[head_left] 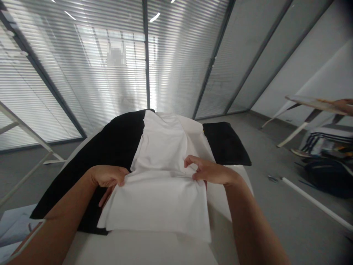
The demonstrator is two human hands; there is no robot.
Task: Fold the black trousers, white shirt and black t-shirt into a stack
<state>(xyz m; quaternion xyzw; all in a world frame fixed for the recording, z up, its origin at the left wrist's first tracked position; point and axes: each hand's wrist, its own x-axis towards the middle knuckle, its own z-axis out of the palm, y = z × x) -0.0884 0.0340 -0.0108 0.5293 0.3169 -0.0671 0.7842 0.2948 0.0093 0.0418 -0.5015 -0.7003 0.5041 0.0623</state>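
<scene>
Glass-walled room with slatted blinds (pixel 82 73) and a grey floor (pixel 275 228), seen from above and behind a white table (pixel 138 250) with a rounded edge. A white garment (pixel 157 206) lies flat on the table, near the middle, its smooth, thin fabric doubled over in a horizontal fold and creased lengthwise beyond it. The left hand (pixel 107 176) sits at the left end of the fold, its fingers curled and gripping the white cloth; one finger extends downward past the garment's edge, over the black cloth beneath. The right hand (pixel 212 171) sits at the right end of the fold, its fingers arched and partly open, with the fingertips (pixel 196 176) on the fabric; whether they pinch it cannot be told. Under and to the left of the white garment lies a black garment (pixel 118 143) of matte fabric. Beyond the right hand, a soft black pouch (pixel 224 143) rests on the table. Far right, a co-worker's hand (pixel 343 106) lies on a tilted board (pixel 309 103); below it are a striped cloth (pixel 320 141) and a dark bag (pixel 328 176). A white rod (pixel 314 202) lies on the floor.
</scene>
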